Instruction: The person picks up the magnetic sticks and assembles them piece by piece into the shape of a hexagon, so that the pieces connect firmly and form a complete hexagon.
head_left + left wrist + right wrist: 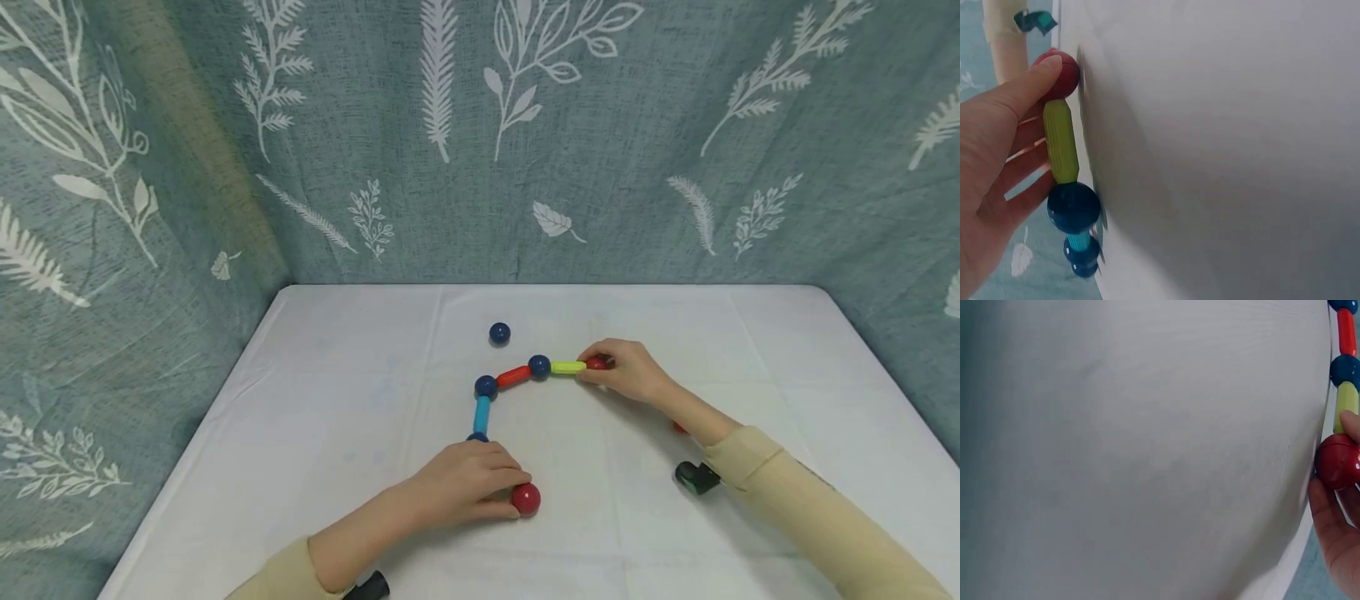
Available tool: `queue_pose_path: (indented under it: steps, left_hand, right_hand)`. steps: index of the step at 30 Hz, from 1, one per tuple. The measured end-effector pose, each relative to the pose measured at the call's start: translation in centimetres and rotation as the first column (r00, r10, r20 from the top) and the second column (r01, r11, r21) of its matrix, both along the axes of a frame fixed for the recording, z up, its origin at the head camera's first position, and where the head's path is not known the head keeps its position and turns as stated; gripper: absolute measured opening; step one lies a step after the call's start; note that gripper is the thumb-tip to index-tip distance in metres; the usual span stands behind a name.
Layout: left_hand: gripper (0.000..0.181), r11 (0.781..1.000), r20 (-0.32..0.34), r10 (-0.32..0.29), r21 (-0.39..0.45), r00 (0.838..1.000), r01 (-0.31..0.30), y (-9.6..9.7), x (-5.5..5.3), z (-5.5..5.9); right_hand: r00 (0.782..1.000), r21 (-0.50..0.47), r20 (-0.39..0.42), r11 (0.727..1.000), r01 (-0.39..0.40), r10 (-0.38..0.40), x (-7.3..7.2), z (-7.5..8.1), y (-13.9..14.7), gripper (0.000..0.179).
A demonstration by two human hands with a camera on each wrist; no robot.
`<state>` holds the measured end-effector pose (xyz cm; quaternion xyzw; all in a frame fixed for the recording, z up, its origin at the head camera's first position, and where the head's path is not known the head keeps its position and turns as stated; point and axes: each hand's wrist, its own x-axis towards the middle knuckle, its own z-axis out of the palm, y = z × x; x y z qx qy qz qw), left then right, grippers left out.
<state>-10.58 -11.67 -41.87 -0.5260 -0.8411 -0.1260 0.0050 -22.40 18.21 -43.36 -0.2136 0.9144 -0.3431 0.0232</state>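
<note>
A bent chain of toy building balls and rods lies on the white table. At its near end my left hand pinches a red ball between thumb and fingers. From that ball a yellow-green rod leads to a blue ball; the left hand covers this rod in the head view. Further along come a light blue rod, a blue ball, a red rod, another blue ball and a yellow-green rod. My right hand grips the red ball at the far end.
A loose blue ball sits behind the chain. Under the right forearm, a red piece shows in part. Black devices are worn at both wrists. A patterned green-blue curtain borders the white table at the back and sides.
</note>
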Motion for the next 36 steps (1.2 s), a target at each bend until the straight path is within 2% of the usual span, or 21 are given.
queue_pose_path:
  steps: [6,12,20,27,36]
  left_hand:
    - [0.037,0.997,-0.01,0.035,-0.061,0.999,-0.036,2.0,0.2,0.0]
    - [0.036,0.997,-0.026,0.066,-0.033,0.997,-0.067,3.9,0.5,-0.4]
    - [0.035,0.989,-0.018,0.146,-0.014,0.989,-0.146,5.7,0.8,-0.3]
    - [0.033,0.981,-0.03,0.191,-0.038,0.981,-0.192,7.1,1.0,-0.3]
    - [0.034,0.975,-0.007,0.214,-0.061,0.977,-0.214,8.7,1.1,-0.1]
  right_hand:
    - [1.0,-0.009,-0.016,1.0,-0.02,0.02,-0.4,-0.1,-0.6,0.023]
    - [0.999,-0.009,-0.007,0.999,-0.037,0.037,-0.7,-0.1,-1.3,0.024]
    - [0.998,-0.006,0.007,0.998,-0.057,0.057,-0.9,0.1,-1.7,0.024]
    - [0.996,-0.023,0.011,0.996,-0.09,0.09,-1.1,0.1,-2.2,0.024]
    - [0.991,-0.04,0.031,0.99,-0.132,0.133,-1.1,0.4,-2.9,0.021]
